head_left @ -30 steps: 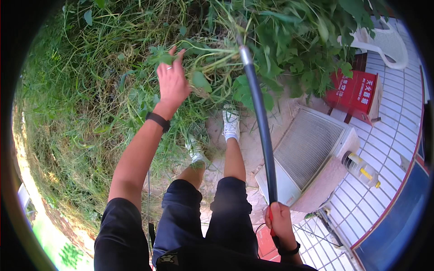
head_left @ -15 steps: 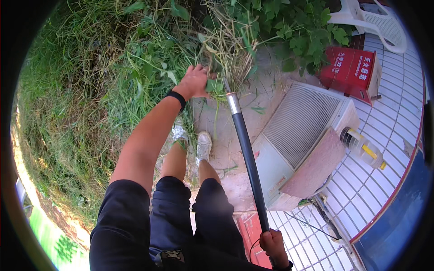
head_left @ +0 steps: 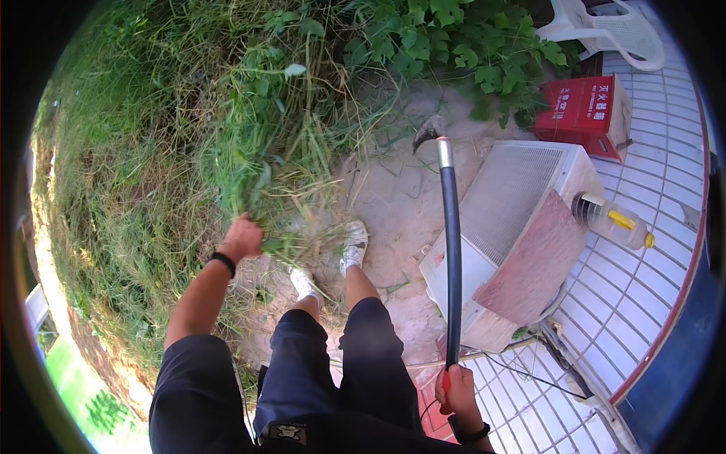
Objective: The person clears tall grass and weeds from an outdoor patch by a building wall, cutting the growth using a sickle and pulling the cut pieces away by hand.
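My right hand (head_left: 458,392) is wrapped round the red lower end of a long-handled sickle (head_left: 451,250). Its black pole stands nearly upright in view, and the curved dark blade points left at the top, apart from the grass. On the left, my left hand (head_left: 243,237) is closed on a bunch of cut weeds (head_left: 261,147), whose green leaves and stalks trail upward, partly smeared by motion. Some dry stalks hang over my white shoes (head_left: 353,246).
Thick grass (head_left: 128,181) fills the left side, and leafy vines (head_left: 454,45) grow at the top. To the right are an air-conditioner outdoor unit (head_left: 510,200), a red metal box (head_left: 582,113), a clear plastic bottle (head_left: 616,222), a white chair (head_left: 605,34) and a tiled wall (head_left: 665,166).
My left hand has drawn down and left with the weeds. The sickle has come away from the stalks to the right, so its blade now shows. My feet have shifted.
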`<move>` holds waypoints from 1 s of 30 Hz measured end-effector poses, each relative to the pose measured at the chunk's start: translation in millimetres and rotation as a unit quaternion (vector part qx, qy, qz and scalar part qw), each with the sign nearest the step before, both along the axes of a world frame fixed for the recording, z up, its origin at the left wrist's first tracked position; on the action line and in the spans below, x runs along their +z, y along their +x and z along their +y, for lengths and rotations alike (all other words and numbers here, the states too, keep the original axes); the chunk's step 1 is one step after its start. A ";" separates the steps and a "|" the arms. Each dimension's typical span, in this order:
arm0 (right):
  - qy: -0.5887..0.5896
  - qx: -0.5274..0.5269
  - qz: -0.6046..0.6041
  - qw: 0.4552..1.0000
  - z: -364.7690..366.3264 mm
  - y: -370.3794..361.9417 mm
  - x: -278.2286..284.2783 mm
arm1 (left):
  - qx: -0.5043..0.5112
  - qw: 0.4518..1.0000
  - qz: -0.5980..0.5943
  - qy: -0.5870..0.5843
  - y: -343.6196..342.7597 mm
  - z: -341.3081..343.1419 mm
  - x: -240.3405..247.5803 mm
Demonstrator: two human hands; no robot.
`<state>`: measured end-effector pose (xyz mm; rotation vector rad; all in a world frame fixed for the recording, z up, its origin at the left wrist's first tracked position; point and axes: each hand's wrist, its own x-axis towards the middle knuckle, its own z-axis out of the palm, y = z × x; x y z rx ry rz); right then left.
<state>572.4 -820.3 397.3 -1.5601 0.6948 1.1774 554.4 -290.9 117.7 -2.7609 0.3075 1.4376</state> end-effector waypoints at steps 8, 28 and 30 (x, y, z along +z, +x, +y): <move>-0.027 0.020 0.052 0.998 33.4 -31.2 -1.9 | 0.409 0.851 0.004 0.329 -474.2 249.6 197.3; -0.107 0.156 -0.109 0.976 137.5 38.1 -21.4 | 0.355 0.917 -0.182 0.017 -257.8 99.2 48.8; -0.131 0.137 -0.109 0.976 128.4 61.3 -37.6 | 0.384 0.907 -0.164 -0.046 -109.8 46.4 28.7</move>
